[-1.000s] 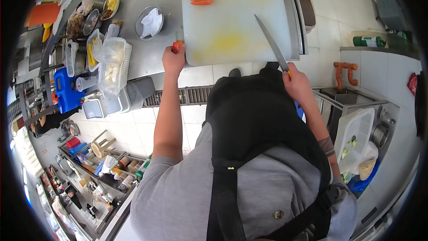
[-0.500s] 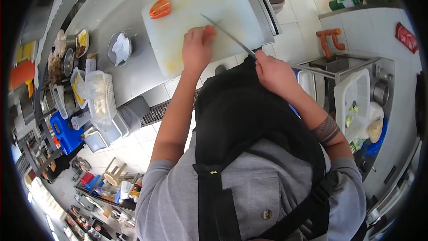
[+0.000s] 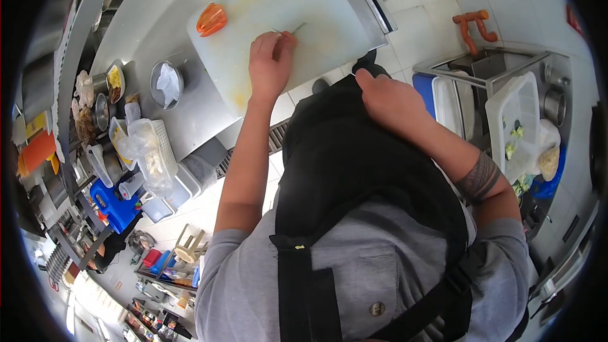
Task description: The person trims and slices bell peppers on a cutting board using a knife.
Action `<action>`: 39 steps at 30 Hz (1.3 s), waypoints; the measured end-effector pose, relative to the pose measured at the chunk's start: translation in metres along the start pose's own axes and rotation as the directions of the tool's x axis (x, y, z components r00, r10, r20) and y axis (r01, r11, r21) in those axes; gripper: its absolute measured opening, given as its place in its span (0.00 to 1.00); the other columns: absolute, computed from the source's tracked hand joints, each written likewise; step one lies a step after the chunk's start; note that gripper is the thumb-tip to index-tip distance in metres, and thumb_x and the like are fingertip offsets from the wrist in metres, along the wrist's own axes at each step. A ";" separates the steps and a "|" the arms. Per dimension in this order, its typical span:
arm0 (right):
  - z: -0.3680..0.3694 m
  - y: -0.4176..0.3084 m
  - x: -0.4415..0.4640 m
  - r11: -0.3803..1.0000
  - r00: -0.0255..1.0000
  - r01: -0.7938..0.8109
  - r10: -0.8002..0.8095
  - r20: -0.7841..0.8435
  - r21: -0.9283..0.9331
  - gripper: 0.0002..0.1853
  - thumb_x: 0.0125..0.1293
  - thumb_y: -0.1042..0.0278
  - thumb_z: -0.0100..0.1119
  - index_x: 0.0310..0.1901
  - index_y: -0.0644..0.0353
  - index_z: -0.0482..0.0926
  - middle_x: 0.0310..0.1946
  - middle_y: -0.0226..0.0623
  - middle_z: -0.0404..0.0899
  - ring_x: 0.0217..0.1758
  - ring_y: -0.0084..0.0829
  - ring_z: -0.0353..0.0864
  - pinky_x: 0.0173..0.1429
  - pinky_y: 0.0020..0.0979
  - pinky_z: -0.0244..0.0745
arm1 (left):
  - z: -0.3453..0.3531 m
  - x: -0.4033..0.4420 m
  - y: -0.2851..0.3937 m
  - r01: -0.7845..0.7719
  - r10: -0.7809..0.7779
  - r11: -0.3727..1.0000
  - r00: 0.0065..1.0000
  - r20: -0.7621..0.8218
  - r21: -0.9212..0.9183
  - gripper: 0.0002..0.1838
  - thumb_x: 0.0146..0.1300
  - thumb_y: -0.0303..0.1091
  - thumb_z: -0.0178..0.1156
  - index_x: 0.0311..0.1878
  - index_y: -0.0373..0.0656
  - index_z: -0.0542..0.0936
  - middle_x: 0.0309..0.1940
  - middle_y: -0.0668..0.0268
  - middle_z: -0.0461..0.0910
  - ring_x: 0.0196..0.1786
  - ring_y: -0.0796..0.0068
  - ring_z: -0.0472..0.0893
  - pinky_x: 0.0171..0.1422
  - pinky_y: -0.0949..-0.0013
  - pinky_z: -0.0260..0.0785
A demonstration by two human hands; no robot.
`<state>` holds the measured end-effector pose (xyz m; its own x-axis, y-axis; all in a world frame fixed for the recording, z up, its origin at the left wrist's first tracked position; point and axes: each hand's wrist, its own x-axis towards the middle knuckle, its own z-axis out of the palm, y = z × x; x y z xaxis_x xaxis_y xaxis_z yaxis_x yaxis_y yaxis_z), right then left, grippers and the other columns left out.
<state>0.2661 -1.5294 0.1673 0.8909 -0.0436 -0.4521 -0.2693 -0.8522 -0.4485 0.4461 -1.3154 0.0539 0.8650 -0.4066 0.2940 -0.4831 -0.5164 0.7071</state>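
My left hand (image 3: 269, 66) is over the cutting board (image 3: 329, 0), its fingers curled and pressed on a small red piece of vegetable (image 3: 291, 37), mostly hidden under the fingertips. A thin greenish stem (image 3: 300, 27) shows just beyond it. On the board's far left lies an orange-red vegetable (image 3: 211, 19) with lengthwise lines, perhaps a pepper. My right hand (image 3: 392, 101) is closed in a fist at the board's near right side, round the handle of a knife. The blade can hardly be made out now.
Left of the board, a metal bowl (image 3: 167, 85) with something white inside stands on the steel counter (image 3: 196, 117). A white basket (image 3: 161, 142) with plastic bags is nearer me. To the right are a white tub (image 3: 506, 114) with green scraps and an orange pipe (image 3: 468, 28).
The view has shifted a little. The knife blade, plainly seen across the board before, is now barely visible. My left hand stays on the red piece, and my right hand remains closed.
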 end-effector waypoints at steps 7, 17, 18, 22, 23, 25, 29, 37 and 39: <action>0.000 -0.008 0.022 0.998 0.998 -0.017 0.013 0.063 0.066 0.10 0.76 0.70 0.48 0.55 0.61 0.71 0.38 0.58 0.83 0.45 0.62 0.87 0.50 0.61 0.80 | -0.002 0.002 -0.005 0.017 -0.016 1.000 0.998 0.059 -0.007 0.11 0.69 0.29 0.72 0.52 0.39 0.86 0.52 0.57 0.88 0.57 0.52 0.85 0.62 0.54 0.80; 0.033 -0.003 0.081 0.998 0.999 0.046 -0.047 0.015 0.053 0.13 0.77 0.70 0.47 0.58 0.61 0.71 0.42 0.57 0.89 0.48 0.63 0.88 0.52 0.62 0.80 | -0.009 -0.002 0.008 -0.023 0.014 0.996 0.994 0.104 0.084 0.14 0.69 0.31 0.72 0.56 0.40 0.84 0.55 0.57 0.84 0.59 0.54 0.84 0.62 0.55 0.79; 0.028 -0.001 0.079 0.996 0.998 0.065 -0.065 0.001 0.062 0.12 0.77 0.69 0.48 0.57 0.61 0.72 0.41 0.57 0.88 0.47 0.63 0.88 0.51 0.62 0.80 | -0.008 -0.001 0.011 0.028 -0.039 0.993 0.995 0.089 0.113 0.15 0.68 0.31 0.72 0.55 0.40 0.84 0.54 0.56 0.84 0.59 0.51 0.82 0.64 0.53 0.78; 0.020 0.018 0.049 0.985 0.986 0.088 -0.066 -0.150 0.149 0.10 0.79 0.66 0.51 0.55 0.61 0.72 0.37 0.59 0.86 0.44 0.64 0.87 0.47 0.62 0.80 | -0.003 0.019 0.019 0.109 -0.118 0.978 0.992 0.040 0.180 0.20 0.64 0.34 0.71 0.57 0.40 0.83 0.59 0.53 0.81 0.63 0.44 0.79 0.69 0.48 0.75; 0.014 0.023 0.036 0.986 0.986 0.081 -0.058 -0.156 0.143 0.10 0.79 0.66 0.51 0.55 0.61 0.72 0.37 0.59 0.86 0.44 0.64 0.87 0.47 0.62 0.80 | -0.001 0.027 0.022 0.102 -0.110 0.980 0.993 0.041 0.170 0.20 0.64 0.34 0.71 0.57 0.40 0.83 0.59 0.53 0.81 0.63 0.44 0.79 0.69 0.48 0.75; -0.007 0.034 0.014 0.974 0.975 -0.146 0.171 -0.142 0.174 0.12 0.80 0.64 0.50 0.57 0.60 0.72 0.39 0.60 0.87 0.46 0.66 0.88 0.50 0.62 0.81 | 0.002 0.048 0.026 0.134 -0.164 0.970 0.976 0.143 0.203 0.20 0.64 0.35 0.70 0.58 0.41 0.84 0.64 0.51 0.79 0.67 0.41 0.77 0.70 0.47 0.74; -0.017 0.102 0.007 0.935 0.909 -0.269 0.326 -0.260 0.233 0.14 0.80 0.63 0.54 0.58 0.62 0.71 0.37 0.64 0.87 0.46 0.68 0.87 0.51 0.64 0.80 | 0.014 0.078 -0.003 -0.062 -0.052 0.931 0.953 0.299 0.361 0.17 0.65 0.33 0.68 0.57 0.41 0.86 0.61 0.52 0.82 0.65 0.45 0.80 0.68 0.50 0.77; -0.019 0.223 0.138 0.914 0.901 -0.310 0.370 -0.225 0.262 0.20 0.71 0.67 0.56 0.61 0.65 0.80 0.48 0.63 0.89 0.55 0.64 0.88 0.62 0.58 0.83 | 0.038 0.131 0.071 0.021 -0.048 0.997 0.916 0.398 0.073 0.09 0.70 0.29 0.67 0.50 0.40 0.88 0.52 0.55 0.86 0.48 0.54 0.88 0.56 0.56 0.81; -0.013 0.250 0.183 0.922 0.920 -0.305 0.350 -0.176 0.240 0.22 0.69 0.68 0.56 0.62 0.66 0.81 0.51 0.61 0.89 0.58 0.62 0.88 0.64 0.56 0.82 | 0.061 0.149 0.099 -0.101 0.092 0.995 0.893 0.441 -0.004 0.09 0.69 0.30 0.68 0.50 0.39 0.88 0.54 0.54 0.85 0.53 0.50 0.87 0.59 0.54 0.80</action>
<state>0.3667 -1.7572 -0.0176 0.7899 -0.4300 -0.4373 -0.6074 -0.6472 -0.4606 0.5190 -1.4732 0.1289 0.6681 -0.7428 0.0443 -0.5671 -0.4698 0.6765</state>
